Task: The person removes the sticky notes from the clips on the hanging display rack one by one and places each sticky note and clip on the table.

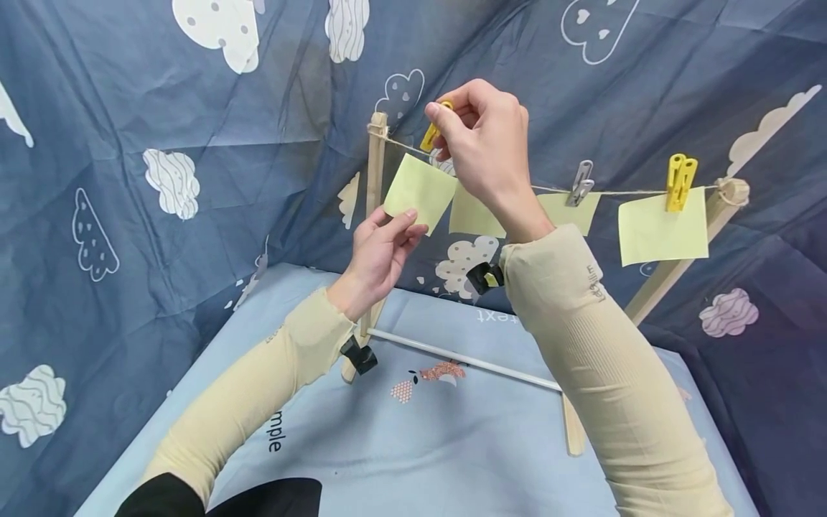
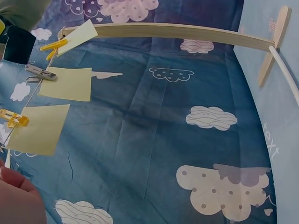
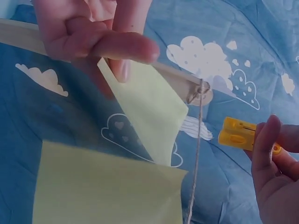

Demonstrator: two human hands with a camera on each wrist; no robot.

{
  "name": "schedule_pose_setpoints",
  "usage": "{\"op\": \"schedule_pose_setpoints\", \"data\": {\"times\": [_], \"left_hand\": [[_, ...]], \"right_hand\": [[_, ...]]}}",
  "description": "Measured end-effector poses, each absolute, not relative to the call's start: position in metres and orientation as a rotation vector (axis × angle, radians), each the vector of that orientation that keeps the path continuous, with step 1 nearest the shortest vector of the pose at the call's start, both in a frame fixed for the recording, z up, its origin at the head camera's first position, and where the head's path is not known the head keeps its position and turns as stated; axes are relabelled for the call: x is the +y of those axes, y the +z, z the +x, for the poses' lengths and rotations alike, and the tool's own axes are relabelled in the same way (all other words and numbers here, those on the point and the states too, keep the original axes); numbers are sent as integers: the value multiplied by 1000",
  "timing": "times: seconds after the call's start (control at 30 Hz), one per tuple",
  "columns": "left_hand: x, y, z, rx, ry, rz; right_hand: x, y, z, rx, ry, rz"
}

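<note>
My left hand [image 1: 381, 251] pinches a pale yellow paper note [image 1: 420, 192] by its lower edge, thumb in front. The note is tilted, its upper corner just below the string [image 1: 403, 146] near the left post. Above it, my right hand [image 1: 491, 140] pinches a yellow clothespin [image 3: 237, 134] between thumb and fingers. In the right wrist view the clothespin's nose points toward the string, with a gap between them. Another hanging note [image 1: 474, 214] is partly covered by my right hand and wrist in the head view.
Further right, a grey clothespin [image 1: 580, 183] and a yellow clothespin [image 1: 680, 183] hold notes on the string. Another yellow clothespin [image 2: 14, 118] holds the nearer note. Wooden posts [image 1: 376, 169] carry the string; a white rod [image 1: 461, 357] joins them low down. Blue cloud-print cloth hangs behind.
</note>
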State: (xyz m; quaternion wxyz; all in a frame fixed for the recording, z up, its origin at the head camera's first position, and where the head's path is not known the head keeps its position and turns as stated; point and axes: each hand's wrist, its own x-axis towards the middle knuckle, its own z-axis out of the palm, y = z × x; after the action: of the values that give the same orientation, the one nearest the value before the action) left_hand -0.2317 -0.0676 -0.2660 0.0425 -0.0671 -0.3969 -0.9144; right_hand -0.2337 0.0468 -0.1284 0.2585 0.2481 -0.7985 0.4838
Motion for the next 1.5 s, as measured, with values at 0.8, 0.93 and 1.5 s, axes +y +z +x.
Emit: {"op": "schedule_pose_setpoints", "data": {"times": [0.8, 0.93, 1.5], "left_hand": [[-101, -264, -214, -1346, -2467, -268], [-109, -264, -208, -1328, -2447, -283], [-133, -278, -181, -1497, -2274, -463]], "right_hand": [[96, -124, -185, -1899, 1543, 782], [106, -127, -179, -1849, 1592, 808], [153, -158, -157, -1658, 1647, 873]]}}
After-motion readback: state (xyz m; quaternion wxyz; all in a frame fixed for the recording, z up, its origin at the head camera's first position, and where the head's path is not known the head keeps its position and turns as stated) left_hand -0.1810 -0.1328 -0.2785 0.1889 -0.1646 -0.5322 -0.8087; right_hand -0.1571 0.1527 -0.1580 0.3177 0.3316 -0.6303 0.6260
